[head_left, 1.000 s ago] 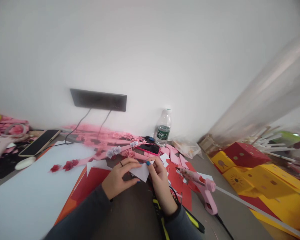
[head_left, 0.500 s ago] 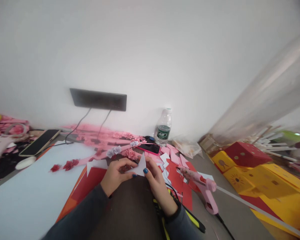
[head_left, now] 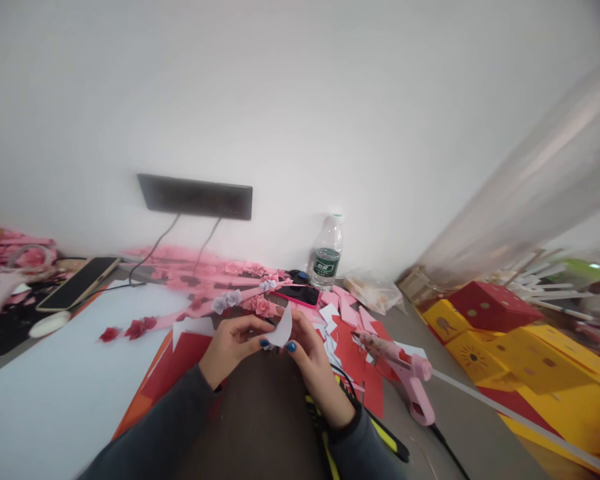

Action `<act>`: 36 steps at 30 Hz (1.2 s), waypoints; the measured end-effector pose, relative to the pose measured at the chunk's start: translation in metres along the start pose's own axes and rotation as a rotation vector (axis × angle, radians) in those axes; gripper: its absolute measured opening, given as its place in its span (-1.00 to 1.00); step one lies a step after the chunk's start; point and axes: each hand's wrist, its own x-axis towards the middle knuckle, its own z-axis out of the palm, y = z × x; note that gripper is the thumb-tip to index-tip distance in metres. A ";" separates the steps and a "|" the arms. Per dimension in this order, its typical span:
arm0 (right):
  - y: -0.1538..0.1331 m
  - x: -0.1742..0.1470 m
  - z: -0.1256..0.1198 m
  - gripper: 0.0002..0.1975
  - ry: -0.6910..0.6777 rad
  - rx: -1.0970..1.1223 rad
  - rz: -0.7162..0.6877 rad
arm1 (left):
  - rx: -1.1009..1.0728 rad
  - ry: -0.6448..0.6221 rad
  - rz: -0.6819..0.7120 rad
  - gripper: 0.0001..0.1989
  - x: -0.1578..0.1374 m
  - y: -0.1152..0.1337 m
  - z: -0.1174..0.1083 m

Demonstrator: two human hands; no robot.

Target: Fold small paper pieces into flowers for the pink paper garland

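Between my two hands, above the brown table, is a small piece of white paper [head_left: 281, 328], curved with a pointed tip upward. My left hand [head_left: 235, 345] pinches its lower left edge between thumb and fingers. On the other side my right hand [head_left: 310, 353] grips it, its blue-nailed thumb at the lower right. Just beyond my hands lie pink paper strips with lilac paper flowers [head_left: 227, 301] and pink flowers [head_left: 261, 306]. Red sheets [head_left: 183, 363] lie by my left wrist, and white paper scraps [head_left: 329, 333] sit beside my right hand.
A pink glue gun [head_left: 405, 373] with its cord lies on the right, near yellow boxes [head_left: 525, 353] and a red box [head_left: 500, 305]. A water bottle [head_left: 327, 257] stands by the wall. One phone [head_left: 300, 295] lies beyond my hands, another phone [head_left: 80, 283] at left beside a large white sheet [head_left: 80, 373].
The white paper has gone from a flatter, sharp-pointed shape to a curved one, its lower edge drawn in between my fingers. My left fingers have shifted slightly.
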 end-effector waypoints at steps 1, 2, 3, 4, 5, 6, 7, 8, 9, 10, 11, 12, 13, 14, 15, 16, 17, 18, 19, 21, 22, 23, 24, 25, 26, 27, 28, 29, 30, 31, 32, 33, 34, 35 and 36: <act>0.000 0.000 0.000 -0.53 -0.001 0.003 -0.004 | 0.000 0.002 0.001 -0.58 0.000 0.000 0.000; -0.001 -0.001 0.000 -0.53 0.002 0.001 -0.004 | 0.004 0.007 0.001 -0.58 0.000 0.001 0.001; -0.001 -0.001 0.000 -0.53 0.008 -0.008 -0.001 | 0.008 0.013 -0.001 -0.58 0.000 0.001 0.001; -0.001 -0.001 0.000 -0.53 0.014 -0.022 0.006 | 0.012 0.017 -0.004 -0.58 0.000 0.001 0.001; -0.002 -0.002 0.000 -0.52 0.017 -0.038 0.018 | 0.015 0.021 -0.006 -0.59 0.000 0.002 0.001; -0.002 -0.002 0.001 -0.51 0.018 -0.052 0.031 | 0.016 0.022 -0.007 -0.59 0.000 0.002 0.001; -0.002 -0.002 0.001 -0.48 0.019 -0.064 0.041 | 0.017 0.022 -0.008 -0.60 -0.001 0.003 0.001; -0.002 -0.002 0.001 -0.45 0.021 -0.072 0.045 | 0.018 0.022 -0.010 -0.60 -0.001 0.003 0.000; -0.002 -0.002 0.001 -0.43 0.023 -0.076 0.047 | 0.021 0.023 -0.012 -0.61 -0.001 0.003 0.000; -0.002 -0.001 0.001 -0.42 0.023 -0.075 0.046 | 0.025 0.024 -0.017 -0.61 -0.001 0.003 0.000; -0.002 -0.001 0.002 -0.42 0.020 -0.068 0.041 | 0.028 0.025 -0.021 -0.61 -0.001 0.003 -0.001; -0.002 -0.001 0.002 -0.42 0.016 -0.056 0.036 | 0.031 0.025 -0.024 -0.61 -0.001 0.003 -0.001; -0.002 -0.001 0.002 -0.43 0.008 -0.042 0.034 | 0.034 0.026 -0.023 -0.61 -0.001 0.003 -0.001; -0.002 0.000 0.002 -0.44 0.001 -0.028 0.033 | 0.035 0.027 -0.020 -0.61 -0.001 0.003 -0.001; -0.002 0.000 0.001 -0.45 -0.005 -0.014 0.032 | 0.036 0.027 -0.016 -0.61 -0.001 0.003 -0.001; -0.002 0.000 0.001 -0.45 -0.009 -0.004 0.032 | 0.036 0.027 -0.014 -0.62 -0.001 0.003 -0.001; -0.002 -0.001 0.001 -0.45 -0.012 0.000 0.035 | 0.037 0.026 -0.013 -0.62 -0.001 0.002 0.000; -0.001 -0.001 0.001 -0.46 -0.011 0.002 0.034 | 0.038 0.026 -0.014 -0.62 -0.001 0.002 0.000; -0.001 -0.001 0.001 -0.47 -0.009 0.003 0.032 | 0.040 0.025 -0.015 -0.62 -0.001 0.002 0.000; 0.000 -0.002 0.001 -0.46 -0.005 -0.001 0.030 | 0.046 0.029 -0.012 -0.62 -0.001 0.003 0.000; 0.000 -0.002 0.002 -0.45 -0.005 -0.007 0.031 | 0.052 0.033 -0.011 -0.63 -0.001 0.003 0.000; -0.001 -0.002 0.002 -0.44 -0.003 -0.017 0.031 | 0.058 0.037 -0.011 -0.63 0.000 0.004 0.000; -0.001 -0.002 0.002 -0.42 -0.002 -0.030 0.032 | 0.065 0.040 -0.013 -0.64 0.000 0.004 0.000; -0.002 -0.003 0.002 -0.42 -0.001 -0.045 0.031 | 0.072 0.042 -0.015 -0.65 0.000 0.004 0.000; -0.002 -0.003 0.002 -0.42 -0.001 -0.056 0.027 | 0.079 0.045 -0.017 -0.66 0.000 0.005 0.000; -0.003 -0.003 0.002 -0.44 -0.003 -0.060 0.024 | 0.086 0.051 -0.018 -0.67 0.000 0.004 -0.001; -0.004 -0.003 0.003 -0.45 -0.008 -0.057 0.021 | 0.095 0.061 -0.016 -0.68 0.000 0.004 -0.001; -0.004 -0.003 0.003 -0.47 -0.014 -0.052 0.020 | 0.110 0.074 -0.012 -0.68 0.000 0.004 -0.001; -0.005 -0.003 0.003 -0.48 -0.014 -0.046 0.017 | 0.129 0.091 -0.007 -0.70 -0.001 0.003 -0.001; -0.005 -0.003 0.003 -0.49 -0.004 -0.046 0.013 | 0.155 0.109 0.001 -0.71 -0.001 0.003 -0.002; -0.004 -0.002 0.003 -0.49 0.012 -0.056 0.010 | 0.190 0.122 0.013 -0.73 -0.002 0.003 -0.001; -0.004 -0.002 0.003 -0.49 0.034 -0.073 0.010 | 0.234 0.129 0.030 -0.75 -0.002 0.003 -0.001; -0.003 -0.002 0.003 -0.49 0.057 -0.095 0.013 | 0.281 0.129 0.049 -0.78 -0.003 0.004 0.000; -0.002 -0.001 0.002 -0.49 0.078 -0.119 0.018 | 0.324 0.125 0.069 -0.80 -0.004 0.004 0.000; 0.000 -0.001 0.001 -0.51 0.098 -0.143 0.021 | 0.357 0.120 0.084 -0.81 -0.005 0.005 0.001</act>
